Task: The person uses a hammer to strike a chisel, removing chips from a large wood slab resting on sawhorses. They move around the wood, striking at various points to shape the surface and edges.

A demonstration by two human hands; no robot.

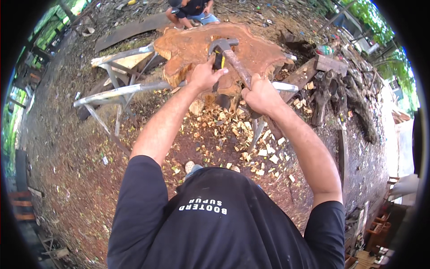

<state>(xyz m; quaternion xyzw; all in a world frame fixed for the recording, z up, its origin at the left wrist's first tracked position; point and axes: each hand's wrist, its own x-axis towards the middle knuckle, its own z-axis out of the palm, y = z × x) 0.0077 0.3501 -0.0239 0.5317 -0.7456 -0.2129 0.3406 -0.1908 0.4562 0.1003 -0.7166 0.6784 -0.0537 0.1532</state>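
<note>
A claw hammer (pixel 236 67) with a worn handle is gripped in my right hand (pixel 262 95), fingers wrapped round the lower part of the handle. Its grey head lies over the top end of a black and yellow chisel handle (pixel 218 61); whether they touch, I cannot tell. My left hand (pixel 207 76) is closed on this chisel, with the thumb to its right. Beneath both hands is a thick reddish-brown wood slab (pixel 257 47) with an irregular edge, notched near the middle of its near side. The chisel's blade tip is hard to make out.
Pale metal trestles (pixel 130 91) support the slab, their legs spreading left. Wood chips (pixel 242 130) litter the ground before my feet. Dark gnarled roots (pixel 333 96) and planks lie to the right. Beyond the slab's far edge crouches another person (pixel 195 10). A long board (pixel 130 32) lies far left.
</note>
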